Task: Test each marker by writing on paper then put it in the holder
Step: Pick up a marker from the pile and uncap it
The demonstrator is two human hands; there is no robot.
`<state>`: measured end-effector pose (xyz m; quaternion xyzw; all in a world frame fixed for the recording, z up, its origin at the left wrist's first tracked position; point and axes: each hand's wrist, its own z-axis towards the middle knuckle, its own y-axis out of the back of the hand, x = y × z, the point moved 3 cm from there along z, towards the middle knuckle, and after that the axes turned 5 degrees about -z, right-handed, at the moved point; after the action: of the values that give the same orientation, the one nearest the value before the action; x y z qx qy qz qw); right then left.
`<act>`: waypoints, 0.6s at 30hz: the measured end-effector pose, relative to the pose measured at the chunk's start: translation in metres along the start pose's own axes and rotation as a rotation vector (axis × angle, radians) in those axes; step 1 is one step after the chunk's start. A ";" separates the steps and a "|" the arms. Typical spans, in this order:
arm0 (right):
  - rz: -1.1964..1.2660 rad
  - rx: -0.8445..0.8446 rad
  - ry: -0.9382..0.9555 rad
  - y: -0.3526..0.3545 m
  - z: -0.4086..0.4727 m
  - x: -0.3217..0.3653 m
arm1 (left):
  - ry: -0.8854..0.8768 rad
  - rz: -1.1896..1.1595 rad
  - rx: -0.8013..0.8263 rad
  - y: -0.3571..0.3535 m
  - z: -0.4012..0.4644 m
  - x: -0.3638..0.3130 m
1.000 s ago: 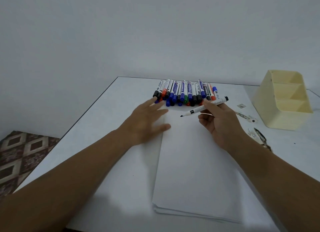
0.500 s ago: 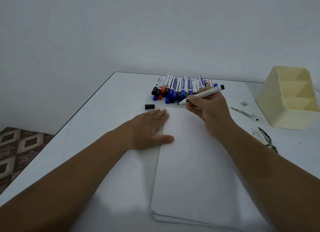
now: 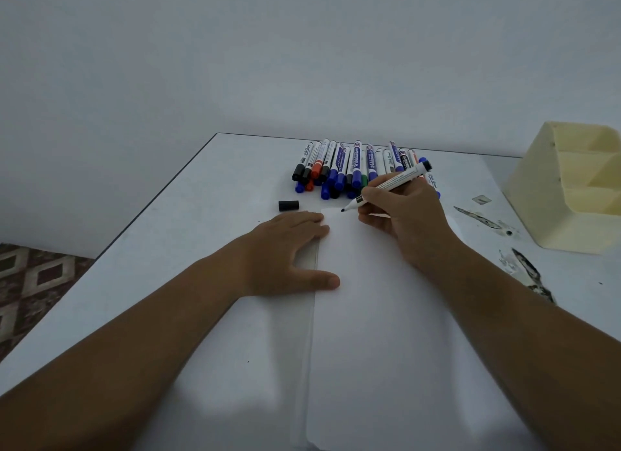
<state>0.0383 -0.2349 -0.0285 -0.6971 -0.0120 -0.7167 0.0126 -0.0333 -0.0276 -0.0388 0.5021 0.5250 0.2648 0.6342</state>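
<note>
Right hand (image 3: pixel 408 215) fingers pinch the uncapped black marker (image 3: pixel 386 185), tip at the paper (image 3: pixel 386 316) top edge | left hand (image 3: pixel 285 249) flat, fingers straight, on paper's left edge | black cap (image 3: pixel 288 205) just beyond paper | holder (image 3: pixel 571 195) right of paper
</note>
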 end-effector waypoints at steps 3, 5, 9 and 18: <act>-0.027 -0.005 0.019 -0.008 0.001 0.004 | -0.001 0.004 -0.002 0.000 0.000 0.000; -0.040 -0.004 0.045 -0.015 -0.001 0.006 | -0.007 0.023 0.000 0.000 -0.001 0.000; -0.131 -0.045 0.110 -0.017 -0.007 -0.001 | -0.012 0.107 0.060 -0.001 -0.001 -0.002; -0.267 -0.036 0.135 -0.018 -0.009 -0.003 | -0.025 0.240 0.188 -0.003 -0.002 0.005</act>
<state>0.0290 -0.2176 -0.0313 -0.6396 -0.0907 -0.7575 -0.0944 -0.0345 -0.0235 -0.0435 0.6218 0.4756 0.2822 0.5546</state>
